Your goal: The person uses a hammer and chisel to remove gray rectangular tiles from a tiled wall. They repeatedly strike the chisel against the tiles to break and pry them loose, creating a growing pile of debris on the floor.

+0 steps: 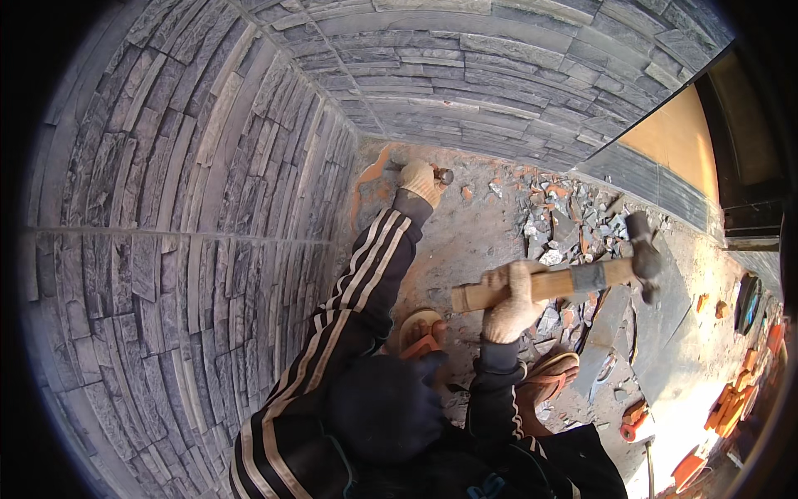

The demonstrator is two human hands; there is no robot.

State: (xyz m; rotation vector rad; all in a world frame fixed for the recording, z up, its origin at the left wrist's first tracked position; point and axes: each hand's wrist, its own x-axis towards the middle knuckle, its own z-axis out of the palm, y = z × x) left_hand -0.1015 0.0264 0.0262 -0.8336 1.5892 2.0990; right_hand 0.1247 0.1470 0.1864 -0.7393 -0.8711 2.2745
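Observation:
My left hand (419, 181), in a pale knitted glove, grips a short steel chisel (446, 176) close to the floor in the wall corner. The chisel's round struck end sticks out to the right of the fist; most of its shaft is hidden in the glove. In my gloved right hand (512, 302) is a hammer, held by its wooden handle (555, 284). Dark tape wraps that handle near the head. The steel hammer head (646, 252) hangs over the rubble, well apart from the chisel. Rough grey mortar floor (464, 234) lies between my hands.
Grey stone-look tile walls (187, 156) meet at the corner. Broken tile rubble (567, 218) heaps along the back wall. Large dark slabs (661, 305) lie at right. A roll of tape (629, 431) and orange brick pieces (729, 408) sit farther out. My sandalled feet (424, 334) are close by.

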